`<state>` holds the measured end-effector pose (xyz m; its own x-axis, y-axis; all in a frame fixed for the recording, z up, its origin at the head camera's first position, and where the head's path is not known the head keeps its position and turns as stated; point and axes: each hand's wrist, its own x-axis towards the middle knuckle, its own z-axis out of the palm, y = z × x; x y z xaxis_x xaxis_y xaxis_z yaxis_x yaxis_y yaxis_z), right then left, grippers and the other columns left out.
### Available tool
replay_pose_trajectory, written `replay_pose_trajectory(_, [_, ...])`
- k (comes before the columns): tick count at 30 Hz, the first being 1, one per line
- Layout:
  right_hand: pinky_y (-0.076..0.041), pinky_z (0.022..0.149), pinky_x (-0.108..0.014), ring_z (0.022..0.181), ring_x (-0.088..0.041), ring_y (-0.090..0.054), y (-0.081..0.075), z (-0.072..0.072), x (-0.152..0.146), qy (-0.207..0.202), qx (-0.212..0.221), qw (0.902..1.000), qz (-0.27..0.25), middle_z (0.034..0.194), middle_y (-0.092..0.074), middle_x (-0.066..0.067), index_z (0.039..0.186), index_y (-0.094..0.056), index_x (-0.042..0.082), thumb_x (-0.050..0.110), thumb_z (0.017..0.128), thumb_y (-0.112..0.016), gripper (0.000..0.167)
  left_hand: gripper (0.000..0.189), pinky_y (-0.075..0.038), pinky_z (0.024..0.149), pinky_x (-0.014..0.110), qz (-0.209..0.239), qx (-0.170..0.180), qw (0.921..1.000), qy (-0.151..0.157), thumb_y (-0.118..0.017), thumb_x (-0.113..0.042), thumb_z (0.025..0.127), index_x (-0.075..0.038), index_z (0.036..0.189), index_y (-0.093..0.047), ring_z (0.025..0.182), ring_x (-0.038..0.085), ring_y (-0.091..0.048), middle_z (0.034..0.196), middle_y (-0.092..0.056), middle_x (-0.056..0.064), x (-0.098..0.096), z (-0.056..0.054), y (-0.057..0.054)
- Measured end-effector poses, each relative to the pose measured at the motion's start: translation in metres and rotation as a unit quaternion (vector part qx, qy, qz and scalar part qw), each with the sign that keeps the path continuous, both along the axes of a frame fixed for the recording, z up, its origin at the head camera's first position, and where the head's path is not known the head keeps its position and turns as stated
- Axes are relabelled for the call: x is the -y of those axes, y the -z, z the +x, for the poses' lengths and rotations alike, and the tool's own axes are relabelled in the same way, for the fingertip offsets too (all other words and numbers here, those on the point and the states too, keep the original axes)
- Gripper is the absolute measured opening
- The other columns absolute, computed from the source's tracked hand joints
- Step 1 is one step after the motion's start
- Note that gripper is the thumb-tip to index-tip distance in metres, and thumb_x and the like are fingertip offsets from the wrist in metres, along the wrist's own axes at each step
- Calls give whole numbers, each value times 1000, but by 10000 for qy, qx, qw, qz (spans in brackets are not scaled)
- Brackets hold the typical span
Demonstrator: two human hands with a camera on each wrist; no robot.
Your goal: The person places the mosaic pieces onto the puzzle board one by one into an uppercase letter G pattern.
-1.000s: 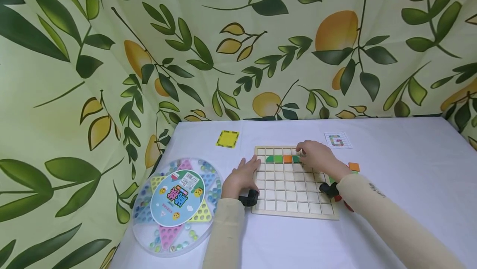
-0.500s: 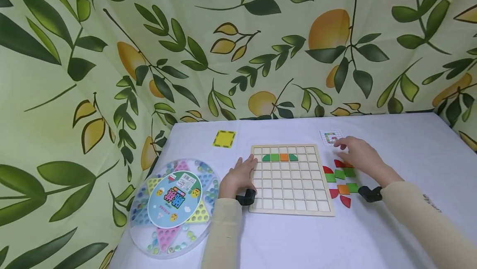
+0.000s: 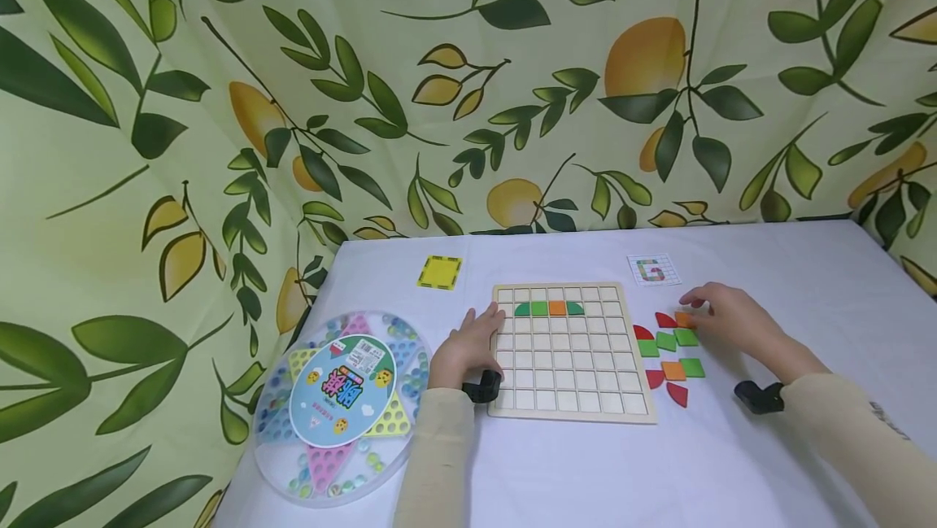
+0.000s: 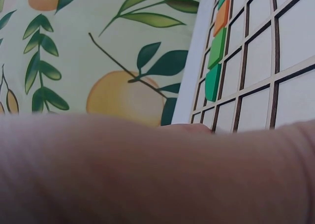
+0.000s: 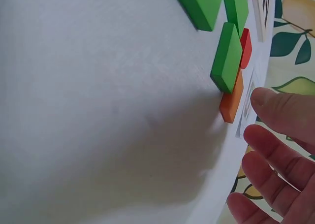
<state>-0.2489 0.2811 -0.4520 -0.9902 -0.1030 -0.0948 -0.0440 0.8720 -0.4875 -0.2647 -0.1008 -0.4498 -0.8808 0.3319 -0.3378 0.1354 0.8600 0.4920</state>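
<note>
A wooden grid board lies flat, with a row near its far edge: a green square and an orange square between two dark green quarter-round tiles. My left hand rests at the board's left edge, fingers extended; its wrist view mostly shows skin, plus the green end tile. My right hand hovers beside a loose orange tile at the back of the pile. In the right wrist view, its fingers are apart and hold nothing, near that orange tile and a green tile.
Several loose tiles, including a green square and a red quarter-round, lie right of the board. A pattern card showing a G lies behind them. A yellow square frame and a round marble game are on the left.
My right hand has left the row of tiles on the board, moving right past the card to the loose pile. The left hand stays at the board's edge. The view has shifted slightly.
</note>
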Motion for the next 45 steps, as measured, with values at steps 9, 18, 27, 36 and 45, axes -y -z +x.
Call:
replay_pose_trajectory(9, [-52,65,-35,82,-27,-51,3,5,4,-80,-182,9998,-29,95,-59,-16,103,-66,-2,11,79,-71,28,103,-13,106,61,-21,-71,9999,69,-86,-10,59,-17,146,-30,141,30,-3,154,-15,-3,4,-1,-2])
replay_pose_trajectory(18, [-49,66,-33,81,-23,-51,5,14,4,-282,-55,9996,-24,89,-58,-9,98,-70,1,8,76,-72,23,103,-12,108,59,63,-62,9999,48,-86,-9,58,-17,145,-31,141,29,-2,154,-14,-4,5,-2,-1])
replay_pose_trajectory(27, [-53,73,-43,84,-27,-51,10,16,8,-259,42,9995,170,89,-57,-11,100,-68,-2,9,72,-77,32,103,-11,109,57,107,24,9999,-16,-85,-9,59,-19,145,-31,141,27,-2,154,-15,-6,3,-1,1])
replay_pose_trajectory(36, [-50,63,-33,79,-24,-51,-9,9,31,-215,-61,9995,204,86,-59,-9,98,-67,0,15,74,-75,30,103,-11,110,55,6,11,10000,10,-85,-9,60,-21,146,-30,141,26,-1,153,-14,-8,1,-2,1])
replay_pose_trajectory(45, [-50,73,-39,81,-21,-55,-18,-14,103,-1035,-420,9933,287,90,-63,-4,101,-67,3,20,76,-75,32,102,-10,110,56,93,89,9999,-39,-84,-7,61,-20,146,-30,141,25,0,153,-14,-8,2,-2,3])
